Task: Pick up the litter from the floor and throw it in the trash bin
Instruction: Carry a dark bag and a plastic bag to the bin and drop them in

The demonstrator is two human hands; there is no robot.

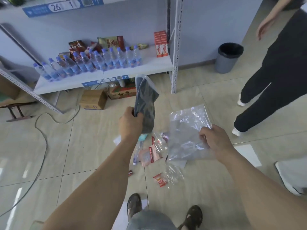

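My left hand (pixel 130 124) is shut on a dark plastic bag (pixel 145 98) that sticks upward above the floor. A clear plastic bag (pixel 187 131) is gripped at its edge by my right hand (pixel 214 141). Below both hands, litter lies on the tiles: a crushed clear bottle (pixel 159 141), pink and red wrappers (pixel 150 155), a small red packet (pixel 159 180), a scrap of clear film (pixel 174 175) and a tiny red piece (pixel 130 172). The grey trash bin (pixel 228 58) with a black liner stands at the far right against the wall, away from both hands.
A white shelf (pixel 103 77) holds several water bottles and snack packs; cardboard boxes (pixel 93 99) sit under it. A cable (pixel 41 133) runs over the floor at left. Another person's legs (pixel 269 90) stand at right. My feet (pixel 164 211) are at the bottom.
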